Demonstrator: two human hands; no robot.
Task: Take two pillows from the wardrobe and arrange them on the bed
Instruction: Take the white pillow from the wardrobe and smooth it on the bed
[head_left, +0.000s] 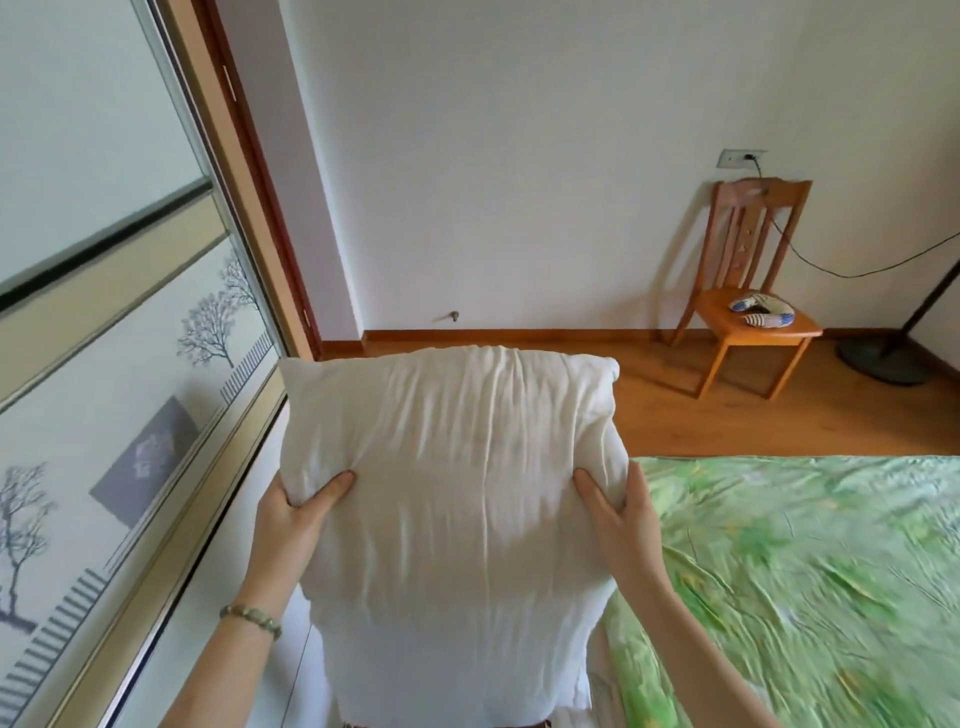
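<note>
A large white pillow (452, 467) hangs upright in front of me, held in the air between the wardrobe and the bed. My left hand (298, 512) grips its left edge, thumb on the front and fingers behind. My right hand (618, 512) grips the right edge the same way. The wardrobe's sliding door (119, 322), printed with bare trees, fills the left side. The bed (810, 571) with a green patterned sheet lies at the lower right, just beside the pillow. Only one pillow is in view.
A wooden chair (748, 291) with a small blue-and-white cushion (761, 310) stands against the far wall. A floor lamp base (878, 358) sits at the far right, with a cable running to a wall socket (740, 157). Wooden floor (675, 410) lies beyond the bed.
</note>
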